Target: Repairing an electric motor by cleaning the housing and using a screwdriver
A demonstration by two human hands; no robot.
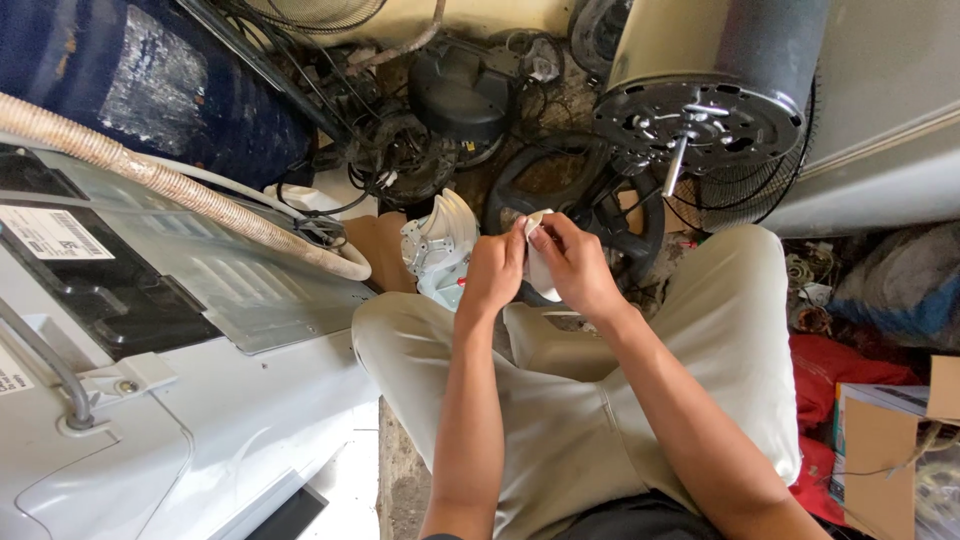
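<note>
Seen from above, a person in pale trousers sits on the floor with knees spread, both hands raised at the centre of the frame. The left hand (492,272) and the right hand (568,262) are closed together on a small white plastic part (540,262), fingers wrapped around it from either side. Just left of the hands, a white curved fan piece (438,245) lies on the floor between the knees. In the upper right of the frame stands a metal drum (715,70) with a round black motor plate and a shaft facing the camera. A grey machine casing (200,330) with a ribbed hose (170,185) fills the left side. A cardboard box (880,440) sits at the lower right.
</note>
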